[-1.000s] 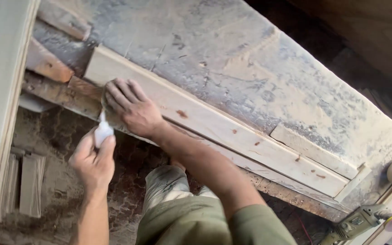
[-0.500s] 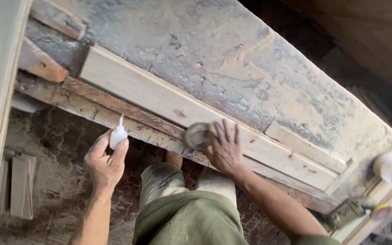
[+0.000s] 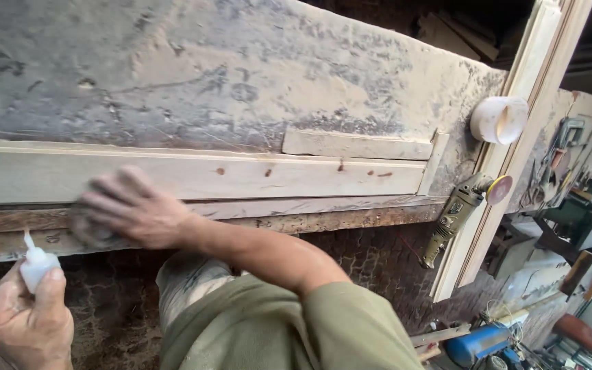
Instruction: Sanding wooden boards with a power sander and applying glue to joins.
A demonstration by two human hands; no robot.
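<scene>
The right hand [image 3: 128, 209] is pressing a sanding pad [image 3: 90, 229] along the pale board [image 3: 241, 175], fingers spread flat; below the board, the left hand [image 3: 25, 322] is gripping a small white glue bottle [image 3: 35, 264]; judged, sanding is under way.

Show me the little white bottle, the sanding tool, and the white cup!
little white bottle [image 3: 35, 266], head view, on its body above the left hand's fingers.
sanding tool [image 3: 455, 214], head view, on its green body.
white cup [image 3: 498, 119], head view, on its side.
</scene>
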